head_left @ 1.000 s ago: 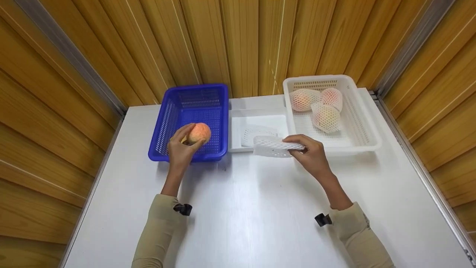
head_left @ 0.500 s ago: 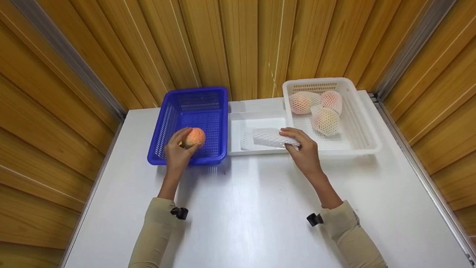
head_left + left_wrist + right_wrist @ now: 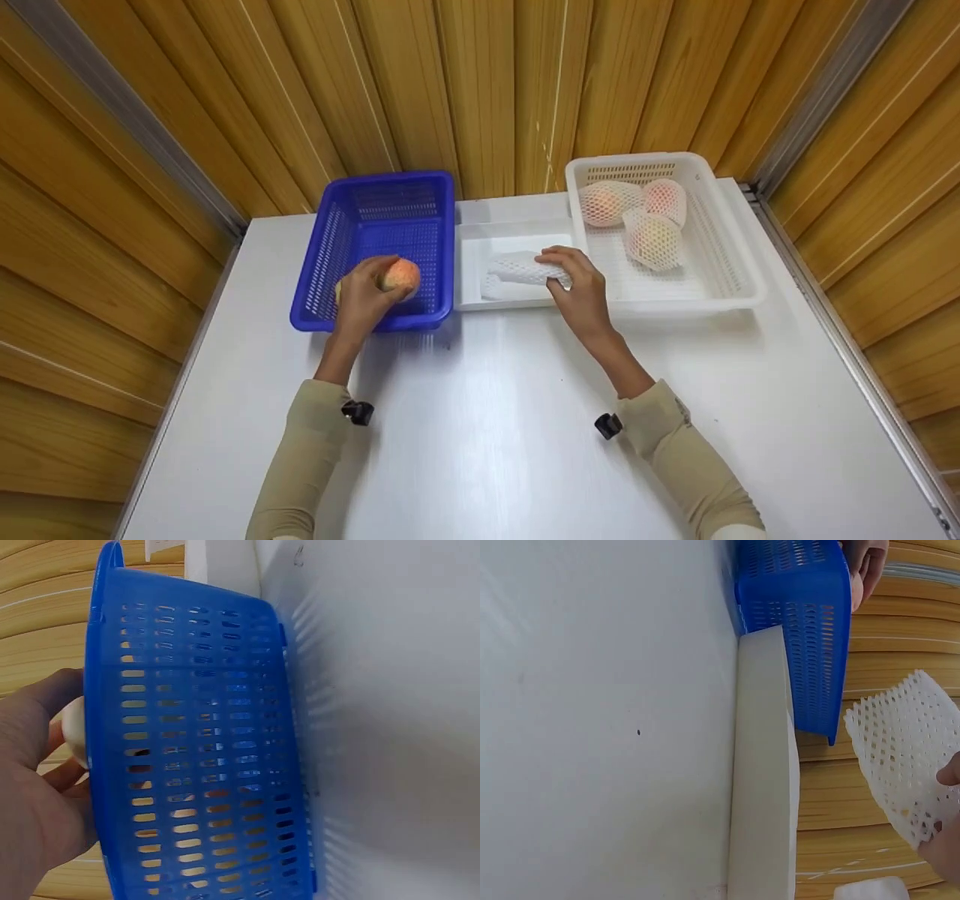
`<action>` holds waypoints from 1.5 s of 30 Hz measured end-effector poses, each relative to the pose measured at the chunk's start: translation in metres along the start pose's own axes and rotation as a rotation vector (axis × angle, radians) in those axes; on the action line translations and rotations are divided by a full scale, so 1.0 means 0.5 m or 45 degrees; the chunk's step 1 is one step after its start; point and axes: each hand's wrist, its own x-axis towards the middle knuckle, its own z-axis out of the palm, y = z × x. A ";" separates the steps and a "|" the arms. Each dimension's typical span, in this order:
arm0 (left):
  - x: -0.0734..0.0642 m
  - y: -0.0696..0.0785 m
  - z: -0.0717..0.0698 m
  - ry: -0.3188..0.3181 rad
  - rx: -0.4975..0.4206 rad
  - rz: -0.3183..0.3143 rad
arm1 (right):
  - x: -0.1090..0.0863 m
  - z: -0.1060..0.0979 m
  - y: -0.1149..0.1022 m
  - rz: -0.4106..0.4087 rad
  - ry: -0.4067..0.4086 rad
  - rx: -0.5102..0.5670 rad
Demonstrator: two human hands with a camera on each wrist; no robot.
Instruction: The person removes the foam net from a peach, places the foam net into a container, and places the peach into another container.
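My left hand [image 3: 361, 298] grips a reddish-orange peach [image 3: 403, 277] over the near part of the blue basket [image 3: 448, 247]. In the left wrist view the fingers curl round a pale part of the fruit [image 3: 73, 733] just beyond the basket's rim. A yellowish patch of fruit shows left of this hand, mostly hidden. My right hand [image 3: 583, 289] pinches a white foam fruit net [image 3: 517, 268] by its right end, above the shallow white tray [image 3: 506, 305]. The right wrist view shows the net [image 3: 900, 750] flattened, its cut end pointing away from the fingers.
A white basket [image 3: 739, 289] at the back right holds three peaches [image 3: 654, 240] in foam nets. More foam net [image 3: 491, 288] lies in the tray, between the two baskets. Wood-patterned panels [image 3: 487, 97] close off the back and sides of the white table [image 3: 480, 420].
My right hand has moved left, carrying the foam net from the tray's front right to above the tray. The left hand keeps the peach over the blue basket, shifting only slightly.
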 end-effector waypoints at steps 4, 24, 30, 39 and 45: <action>0.025 0.010 -0.005 -0.135 0.044 -0.045 | 0.017 0.029 0.012 0.009 0.005 -0.041; 0.077 0.009 -0.001 -0.610 0.353 -0.185 | 0.088 0.175 0.060 -0.044 -0.083 -0.284; 0.073 0.004 0.007 -0.650 0.437 -0.118 | 0.089 0.209 0.051 -0.020 -0.355 -0.482; 0.068 0.005 0.003 -0.665 0.505 -0.055 | 0.073 0.226 0.030 0.047 -1.012 -0.447; 0.062 0.011 -0.011 -0.696 0.507 -0.070 | 0.071 0.218 0.027 -0.123 -1.023 -0.419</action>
